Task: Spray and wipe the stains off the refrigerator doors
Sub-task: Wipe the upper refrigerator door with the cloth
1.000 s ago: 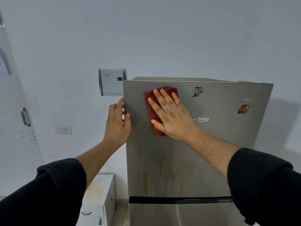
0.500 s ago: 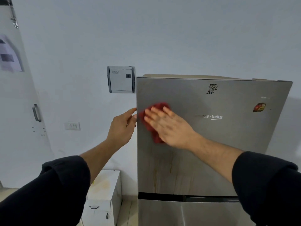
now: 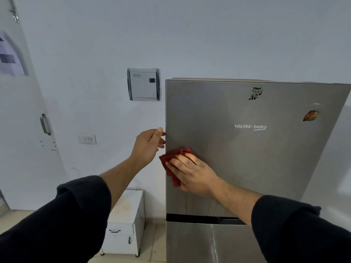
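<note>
Fridge upper door [image 3: 247, 158] is standing upright. R hand [image 3: 193, 173], fingers straight, is pressing flat at its lower-left; L hand [image 3: 148, 145], fingers relaxed, gripping nothing, is touching door's left edge. Red cloth [image 3: 169, 156] is lying under R hand. Brown drip stains [image 3: 187, 204] are running just below.

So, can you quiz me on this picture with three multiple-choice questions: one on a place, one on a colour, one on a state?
1. Where is the cloth? A in a bucket; B against the upper fridge door; C on a chair.
2. What colour is the cloth? A blue; B red; C yellow.
3. How is the right hand? A flat on the cloth; B clenched, empty; C in a pocket.
Answers: B, it is pressed near the door's left edge; B, it shows dark red; A, straight fingers lie over it.
</note>
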